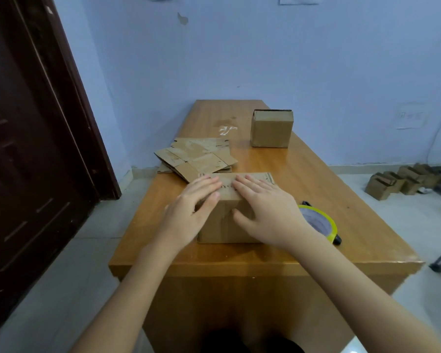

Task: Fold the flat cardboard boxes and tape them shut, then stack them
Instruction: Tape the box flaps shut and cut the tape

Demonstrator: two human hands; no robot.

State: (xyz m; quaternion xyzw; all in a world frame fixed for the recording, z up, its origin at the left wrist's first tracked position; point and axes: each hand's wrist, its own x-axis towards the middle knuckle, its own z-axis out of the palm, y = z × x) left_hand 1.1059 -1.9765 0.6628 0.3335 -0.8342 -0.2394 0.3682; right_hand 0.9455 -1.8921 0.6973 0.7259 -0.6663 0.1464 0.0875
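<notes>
- The box stands near the middle of the tabletop, its top flaps pressed down under both hands.
- The left hand and the right hand lie flat on it, each grip spread with fingers straight, thumbs over the near face.
- Risk: stiff corrugated flaps may spring up if either palm lifts to fetch the tape roll, just right of the box.
- Risk: uneven pressure could leave the seam gaping, so tape would bridge it poorly.
- Matte brown flat cardboard is piled far left; a folded box stands far right on the glossy wood.
</notes>
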